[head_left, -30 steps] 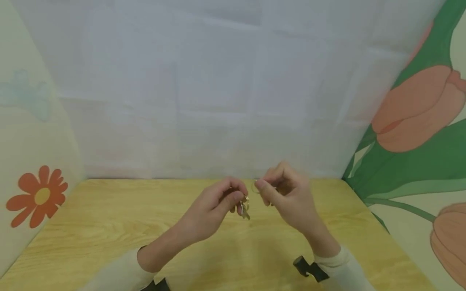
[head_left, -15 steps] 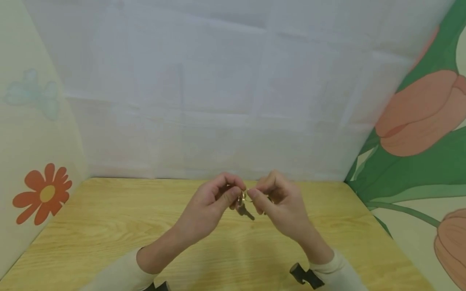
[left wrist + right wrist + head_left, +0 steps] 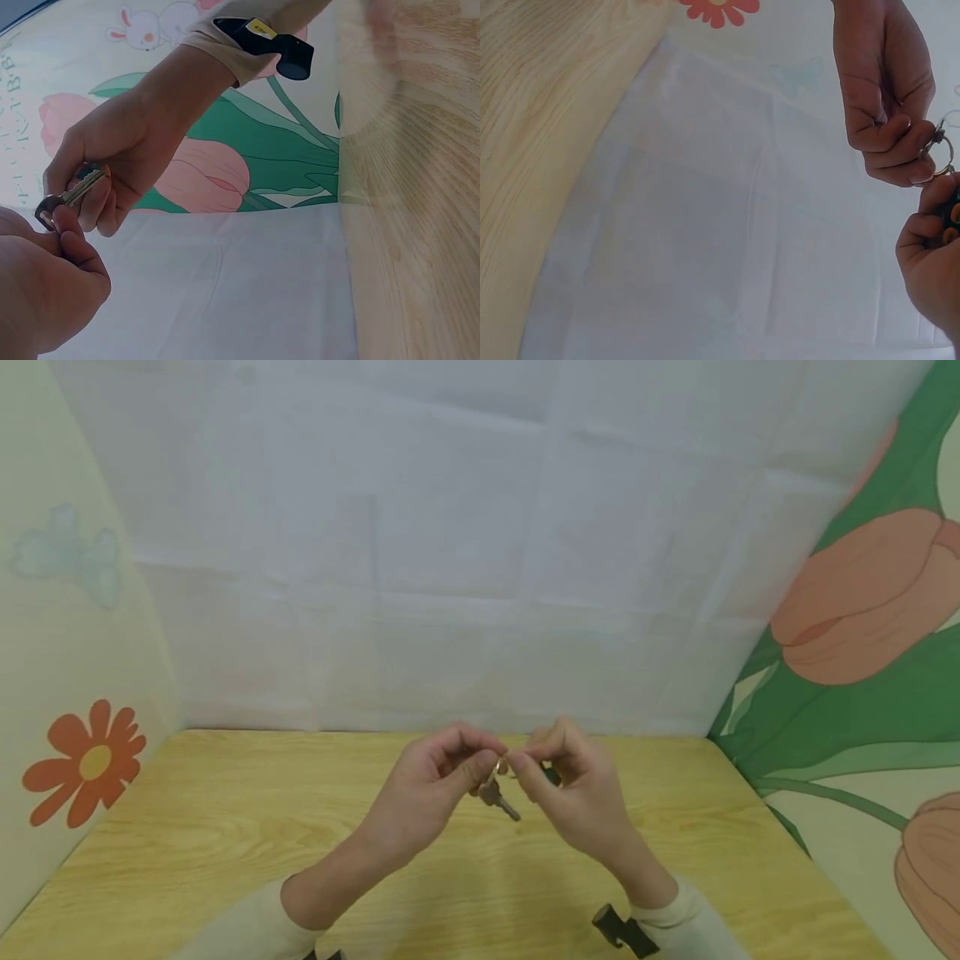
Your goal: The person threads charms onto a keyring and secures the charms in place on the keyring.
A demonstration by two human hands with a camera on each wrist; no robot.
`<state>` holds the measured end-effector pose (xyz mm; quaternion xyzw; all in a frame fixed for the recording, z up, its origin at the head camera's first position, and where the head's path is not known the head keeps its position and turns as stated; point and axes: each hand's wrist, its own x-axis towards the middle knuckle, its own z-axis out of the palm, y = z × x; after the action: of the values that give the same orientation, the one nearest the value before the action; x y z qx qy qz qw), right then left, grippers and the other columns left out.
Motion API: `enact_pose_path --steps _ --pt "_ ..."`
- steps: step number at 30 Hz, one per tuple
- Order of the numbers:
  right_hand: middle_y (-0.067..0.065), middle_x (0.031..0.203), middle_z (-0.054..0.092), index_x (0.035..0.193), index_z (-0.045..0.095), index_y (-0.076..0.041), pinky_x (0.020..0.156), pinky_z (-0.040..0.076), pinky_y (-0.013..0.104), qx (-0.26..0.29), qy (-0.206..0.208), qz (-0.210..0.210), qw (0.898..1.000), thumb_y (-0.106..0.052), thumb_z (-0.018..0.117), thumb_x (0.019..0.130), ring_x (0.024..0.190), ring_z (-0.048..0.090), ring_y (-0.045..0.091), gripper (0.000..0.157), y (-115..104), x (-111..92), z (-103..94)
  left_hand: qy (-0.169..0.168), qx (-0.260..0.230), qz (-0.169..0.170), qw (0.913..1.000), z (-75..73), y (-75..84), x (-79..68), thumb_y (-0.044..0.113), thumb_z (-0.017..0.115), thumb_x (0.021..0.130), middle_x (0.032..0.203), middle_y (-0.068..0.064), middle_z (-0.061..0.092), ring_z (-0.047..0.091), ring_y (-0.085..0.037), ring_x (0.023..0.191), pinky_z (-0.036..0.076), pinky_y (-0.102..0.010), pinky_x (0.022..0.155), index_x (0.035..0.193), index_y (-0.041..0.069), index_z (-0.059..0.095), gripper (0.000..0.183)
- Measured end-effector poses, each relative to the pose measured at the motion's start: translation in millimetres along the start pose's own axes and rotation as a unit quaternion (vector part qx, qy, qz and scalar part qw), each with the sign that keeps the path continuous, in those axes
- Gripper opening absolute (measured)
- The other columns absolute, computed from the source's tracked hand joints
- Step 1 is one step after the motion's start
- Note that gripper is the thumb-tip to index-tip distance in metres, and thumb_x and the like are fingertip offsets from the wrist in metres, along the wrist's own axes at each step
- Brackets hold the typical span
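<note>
A wood-patterned table (image 3: 247, 827) fills the lower part of the head view, and behind it hangs a white sheet (image 3: 450, 527) with fold lines. A painted red flower (image 3: 95, 763) is on the wall at lower left of the frame, and a pink tulip (image 3: 862, 602) at right.

One second ago there was a clear gap between the two hands; now they have come near, and their fingertips almost meet, a little below the middle of the frame. If they really touch, I cannot tell. The key (image 3: 492, 793) was hanging more steeply then; now it leans more to the side.

The left hand (image 3: 420, 797) has thumb and forefinger pinched together and holds the key at its upper end. The key is just below these fingertips, above the table, between the two hands. In the right wrist view, a metal ring (image 3: 952, 154) shows between the fingertips of both hands.

The right hand (image 3: 581, 793) has its fingers curled round a dark piece (image 3: 954, 221) with orange round spots, which is partly hidden.

In the head view, the key's long axis is slanted, with the head at upper left and the tip toward lower right. In the left wrist view, the tip points to upper right.
</note>
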<state>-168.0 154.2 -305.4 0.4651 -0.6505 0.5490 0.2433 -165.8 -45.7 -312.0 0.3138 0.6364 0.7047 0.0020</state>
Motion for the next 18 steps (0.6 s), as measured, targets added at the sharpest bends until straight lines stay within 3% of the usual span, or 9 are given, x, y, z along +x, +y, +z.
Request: enact_pose_path --steps 5,10,18 --pt "0.012 0.082 0.062 0.091 0.054 0.001 0.055 0.047 0.026 -0.015 -0.001 -0.004 1.000 -0.008 0.063 0.102 0.068 0.053 0.018 0.017 1 -1 -0.7 0.009 -0.024 -0.025 0.9994 1.2 -1.4 0.8 0.011 0.062 0.103 0.102 -0.013 0.068 0.060 -0.017 0.083 0.052 -0.027 0.073 0.112 0.002 0.068 0.015" --pt "0.012 0.084 0.065 0.090 0.055 0.001 0.057 0.050 0.024 -0.026 -0.002 -0.002 1.000 -0.009 0.064 0.102 0.070 0.058 0.018 0.018 3 -2 -1.9 0.010 -0.025 -0.029 0.9992 2.8 -2.8 2.1 0.011 0.062 0.103 0.103 -0.012 0.070 0.063 -0.018 0.083 0.053 -0.027 0.073 0.112 0.002 0.069 0.014" --pt "0.009 0.084 0.067 0.093 0.057 0.001 0.051 0.039 0.020 -0.087 -0.004 -0.064 0.994 -0.011 0.063 0.103 0.063 0.052 0.012 0.016 11 -1 0.5 0.016 -0.018 -0.055 0.9982 -0.4 -5.5 2.6 0.014 0.064 0.103 0.107 -0.011 0.071 0.067 -0.026 0.097 0.055 -0.030 0.081 0.113 0.003 0.069 0.016"
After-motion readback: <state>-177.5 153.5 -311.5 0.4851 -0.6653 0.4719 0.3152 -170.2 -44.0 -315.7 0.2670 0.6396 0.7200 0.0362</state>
